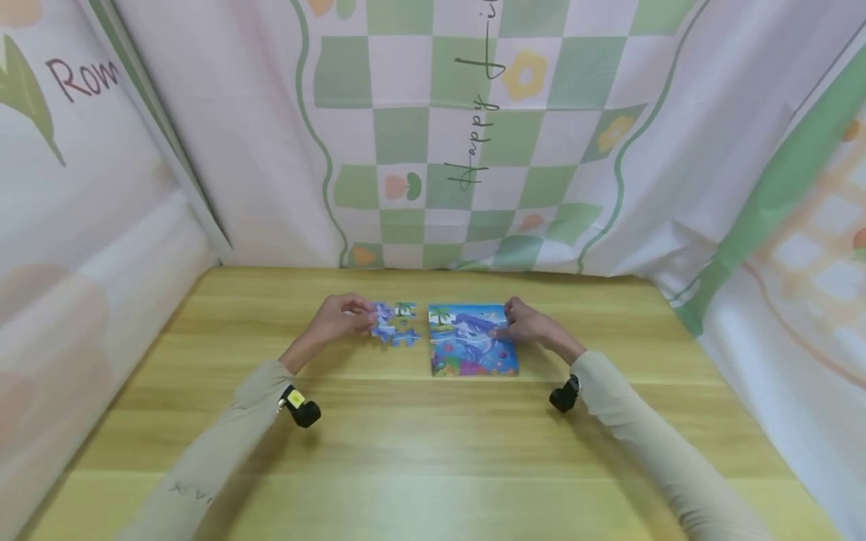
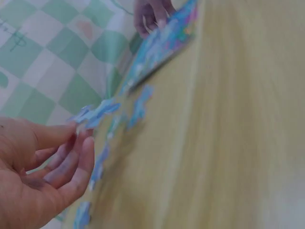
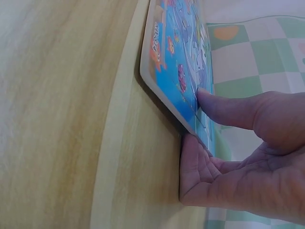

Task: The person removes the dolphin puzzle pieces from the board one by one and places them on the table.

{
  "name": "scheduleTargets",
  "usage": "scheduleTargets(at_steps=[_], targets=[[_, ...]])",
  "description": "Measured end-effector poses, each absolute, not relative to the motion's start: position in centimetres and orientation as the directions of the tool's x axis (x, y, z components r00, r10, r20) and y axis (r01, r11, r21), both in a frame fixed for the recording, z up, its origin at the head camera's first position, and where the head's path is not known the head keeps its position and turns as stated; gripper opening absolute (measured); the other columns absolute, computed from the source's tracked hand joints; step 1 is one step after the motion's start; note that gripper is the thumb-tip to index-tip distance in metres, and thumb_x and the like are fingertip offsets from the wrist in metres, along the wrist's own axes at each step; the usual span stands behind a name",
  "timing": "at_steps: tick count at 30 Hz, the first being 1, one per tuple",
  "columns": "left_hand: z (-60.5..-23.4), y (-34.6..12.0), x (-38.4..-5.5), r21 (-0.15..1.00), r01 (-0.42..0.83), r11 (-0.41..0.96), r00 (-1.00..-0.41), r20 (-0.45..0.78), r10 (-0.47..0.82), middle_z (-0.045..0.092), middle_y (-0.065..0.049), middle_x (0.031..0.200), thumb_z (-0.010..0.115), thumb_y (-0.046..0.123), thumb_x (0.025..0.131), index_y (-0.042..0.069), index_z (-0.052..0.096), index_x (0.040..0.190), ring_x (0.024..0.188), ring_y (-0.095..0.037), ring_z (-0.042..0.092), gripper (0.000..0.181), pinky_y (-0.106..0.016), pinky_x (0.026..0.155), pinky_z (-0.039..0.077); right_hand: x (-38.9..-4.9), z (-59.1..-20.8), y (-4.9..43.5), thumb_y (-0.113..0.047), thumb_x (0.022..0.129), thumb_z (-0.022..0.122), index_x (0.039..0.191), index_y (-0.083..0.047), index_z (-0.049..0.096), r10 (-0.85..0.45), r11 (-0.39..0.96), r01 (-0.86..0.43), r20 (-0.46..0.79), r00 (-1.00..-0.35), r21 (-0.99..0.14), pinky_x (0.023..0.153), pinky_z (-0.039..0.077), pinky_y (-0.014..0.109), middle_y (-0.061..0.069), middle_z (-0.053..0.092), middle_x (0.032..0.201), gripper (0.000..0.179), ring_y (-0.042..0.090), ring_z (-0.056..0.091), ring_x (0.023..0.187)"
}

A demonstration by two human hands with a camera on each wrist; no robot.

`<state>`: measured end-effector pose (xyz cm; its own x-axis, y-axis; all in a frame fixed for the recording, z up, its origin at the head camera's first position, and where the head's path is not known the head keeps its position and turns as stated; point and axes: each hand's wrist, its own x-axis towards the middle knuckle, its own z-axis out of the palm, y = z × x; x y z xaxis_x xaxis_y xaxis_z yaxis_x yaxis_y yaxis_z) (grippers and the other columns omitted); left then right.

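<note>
My left hand (image 1: 340, 315) pinches a blue-and-purple jigsaw piece (image 2: 102, 110) between thumb and fingers, raised above the table in the left wrist view. Close by it, several loose jigsaw pieces (image 1: 406, 340) lie to the left of the puzzle board (image 1: 467, 359). The board carries a dolphin, sea and palm-tree picture. At its right side my right hand (image 1: 534, 324) grips the edge, thumb (image 3: 224, 107) on the picture and the other fingers against the side; the right wrist view does not show how far they reach beneath.
A light wooden table (image 1: 433, 443) bears everything. Behind it hangs a green-and-white checked curtain (image 1: 460, 150), and pale printed curtains stand at left and right. Each wrist wears a small black camera (image 1: 564, 394).
</note>
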<state>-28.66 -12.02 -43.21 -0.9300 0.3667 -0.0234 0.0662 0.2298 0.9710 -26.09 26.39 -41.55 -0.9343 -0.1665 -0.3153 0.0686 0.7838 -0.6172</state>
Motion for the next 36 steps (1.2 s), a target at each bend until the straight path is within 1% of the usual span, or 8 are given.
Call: scheduleTargets(at_steps=[3, 9, 14, 18, 26, 29, 33, 36], targets=[[-43.9, -12.7, -28.7, 0.962, 0.039, 0.272, -0.928, -0.066, 0.367, 0.068, -0.019, 0.105, 0.070, -0.001, 0.097, -0.016, 0.064, 0.117, 0.077, -0.014, 0.070, 0.026, -0.030, 0.078, 0.065, -26.1, -41.7, 26.4, -0.020, 0.101, 0.069, 0.141, 0.015, 0.033, -0.168, 0.791, 0.061, -0.312, -0.935, -0.608, 0.116, 0.041, 0.061, 0.039, 0.049, 0.137, 0.064, 0.051, 0.049, 0.130], [-44.0, -12.9, -29.1, 0.931, 0.026, 0.364, -0.928, -0.113, 0.354, 0.073, -0.018, 0.102, 0.069, 0.002, 0.098, -0.011, 0.066, 0.117, 0.080, -0.017, 0.072, 0.023, -0.031, 0.075, 0.065, -26.3, -41.4, 26.8, -0.022, 0.102, 0.069, 0.142, 0.011, 0.032, -0.136, 0.785, 0.106, -0.336, -0.932, -0.611, 0.117, 0.038, 0.063, 0.042, 0.041, 0.148, 0.064, 0.054, 0.043, 0.137], [-43.6, -12.5, -28.9, 0.901, 0.057, 0.430, -0.943, -0.093, 0.319, 0.072, -0.027, 0.112, 0.069, 0.005, 0.099, -0.009, 0.066, 0.118, 0.078, -0.018, 0.071, 0.024, -0.029, 0.070, 0.063, -26.3, -41.1, 26.7, -0.023, 0.103, 0.067, 0.144, 0.011, 0.030, -0.130, 0.785, 0.119, -0.350, -0.928, -0.607, 0.120, 0.035, 0.064, 0.042, 0.035, 0.153, 0.066, 0.055, 0.039, 0.141], [-43.4, -12.6, -28.2, 0.849, 0.087, 0.521, -0.953, -0.080, 0.291, 0.072, -0.027, 0.117, 0.069, 0.009, 0.099, -0.006, 0.067, 0.118, 0.082, -0.024, 0.072, 0.025, -0.030, 0.069, 0.063, -26.2, -41.2, 26.5, -0.024, 0.103, 0.067, 0.146, 0.012, 0.029, -0.144, 0.795, 0.103, -0.351, -0.925, -0.598, 0.120, 0.035, 0.064, 0.042, 0.036, 0.152, 0.068, 0.055, 0.039, 0.141], [-43.4, -12.9, -27.3, 0.742, 0.240, 0.626, -0.938, 0.011, 0.347, 0.072, -0.021, 0.114, 0.074, 0.011, 0.095, -0.004, 0.068, 0.118, 0.105, -0.035, 0.068, 0.028, -0.046, 0.094, 0.058, -26.4, -41.4, 26.2, -0.023, 0.103, 0.066, 0.147, 0.014, 0.027, -0.148, 0.797, 0.094, -0.343, -0.928, -0.597, 0.121, 0.034, 0.063, 0.042, 0.037, 0.151, 0.068, 0.055, 0.039, 0.141], [-43.9, -13.0, -27.1, 0.698, 0.302, 0.649, -0.916, 0.025, 0.400, 0.070, -0.019, 0.113, 0.077, 0.015, 0.094, -0.002, 0.069, 0.117, 0.105, -0.033, 0.065, 0.030, -0.050, 0.096, 0.056, -26.7, -41.4, 26.2, -0.023, 0.103, 0.066, 0.147, 0.014, 0.027, -0.154, 0.792, 0.098, -0.352, -0.923, -0.603, 0.121, 0.034, 0.062, 0.042, 0.036, 0.152, 0.070, 0.054, 0.040, 0.141], [-44.5, -12.8, -26.7, 0.624, 0.359, 0.694, -0.905, 0.052, 0.422, 0.065, -0.013, 0.110, 0.080, 0.020, 0.093, 0.003, 0.071, 0.114, 0.102, -0.028, 0.058, 0.028, -0.048, 0.093, 0.054, -27.0, -41.2, 26.4, -0.020, 0.101, 0.069, 0.147, 0.014, 0.025, -0.151, 0.754, 0.156, -0.399, -0.904, -0.638, 0.110, 0.048, 0.052, 0.038, 0.043, 0.141, 0.072, 0.044, 0.053, 0.121], [-44.9, -12.7, -26.5, 0.611, 0.373, 0.698, -0.903, 0.067, 0.424, 0.063, -0.012, 0.110, 0.081, 0.022, 0.093, 0.005, 0.071, 0.112, 0.102, -0.027, 0.056, 0.027, -0.046, 0.093, 0.053, -27.2, -41.2, 26.7, -0.016, 0.099, 0.072, 0.148, 0.014, 0.025, -0.140, 0.723, 0.208, -0.434, -0.890, -0.659, 0.097, 0.054, 0.041, 0.030, 0.046, 0.131, 0.074, 0.031, 0.055, 0.103]])
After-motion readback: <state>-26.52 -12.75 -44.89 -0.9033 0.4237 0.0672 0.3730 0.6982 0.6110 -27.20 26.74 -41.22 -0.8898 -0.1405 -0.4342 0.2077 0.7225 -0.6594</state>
